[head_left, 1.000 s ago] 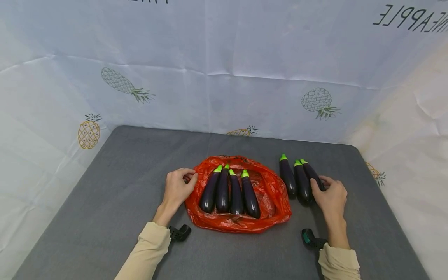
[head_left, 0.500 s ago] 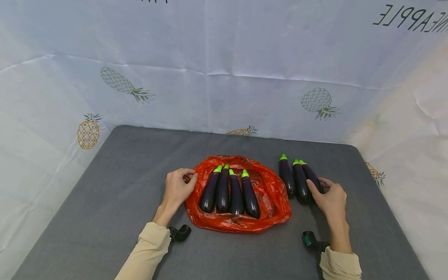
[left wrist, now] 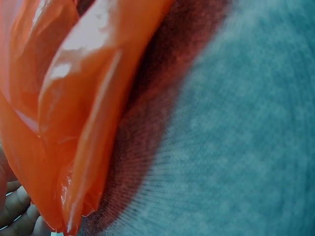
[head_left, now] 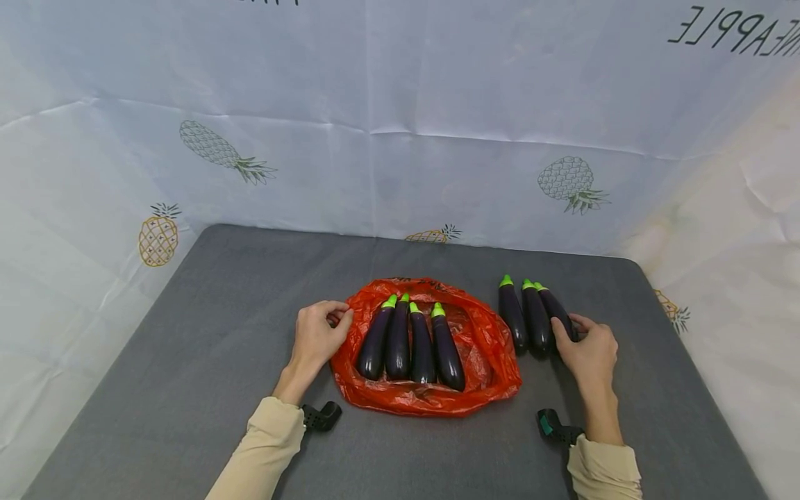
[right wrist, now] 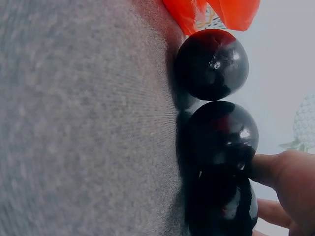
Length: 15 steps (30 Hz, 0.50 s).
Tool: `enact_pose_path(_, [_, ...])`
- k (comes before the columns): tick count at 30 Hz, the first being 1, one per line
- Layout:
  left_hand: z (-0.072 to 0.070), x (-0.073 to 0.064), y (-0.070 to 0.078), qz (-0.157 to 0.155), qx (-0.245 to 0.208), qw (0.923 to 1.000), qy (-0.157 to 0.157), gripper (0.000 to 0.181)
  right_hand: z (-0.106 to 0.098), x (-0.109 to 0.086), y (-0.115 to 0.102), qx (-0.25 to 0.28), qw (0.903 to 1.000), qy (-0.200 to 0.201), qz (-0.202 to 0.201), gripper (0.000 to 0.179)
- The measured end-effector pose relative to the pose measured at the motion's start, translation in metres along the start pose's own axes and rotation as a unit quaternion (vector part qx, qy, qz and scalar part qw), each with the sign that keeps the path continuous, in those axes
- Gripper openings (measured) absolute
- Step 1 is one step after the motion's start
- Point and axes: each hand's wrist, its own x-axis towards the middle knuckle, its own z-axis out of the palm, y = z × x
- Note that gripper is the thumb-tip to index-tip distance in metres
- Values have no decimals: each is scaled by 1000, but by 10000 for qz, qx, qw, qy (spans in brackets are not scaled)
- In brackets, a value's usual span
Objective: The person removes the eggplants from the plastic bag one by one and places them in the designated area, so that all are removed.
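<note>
A red plastic bag (head_left: 406, 401) lies spread wide in the head view, with several dark purple eggplants (head_left: 397, 344) side by side inside it. At its left rim, my left hand (head_left: 317, 335) pinches the plastic between thumb and fingers. Three more eggplants with green stem ends rest right of the bag: a left one (head_left: 512, 316), a middle one (head_left: 537, 321) and a right one (head_left: 555, 305). My right hand (head_left: 589, 357) grips the lower part of the right eggplant. In the right wrist view, the thumb (right wrist: 268, 169) lies where this eggplant (right wrist: 216, 209) meets the middle one.
All of this lies on a grey table (head_left: 262, 278). Behind it hangs a pale cloth (head_left: 350, 180) printed with pineapples, which also covers both sides. Each wrist wears a black camera mount, such as the right one (head_left: 553, 427).
My right hand has shifted slightly, still at the right eggplant. The middle eggplant has slid a little farther away from me. The left hand stays at the bag rim.
</note>
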Motion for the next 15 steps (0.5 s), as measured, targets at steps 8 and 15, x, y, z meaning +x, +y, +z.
enact_pose_path(8, [0,0,-1,-17,-8,10000,-4,7,0,0,-1,34,9997,180,-173,45])
enact_pose_path(15, [0,0,-1,-39,28,10000,-6,7,-2,-1,-8,37,9994,298,-171,43])
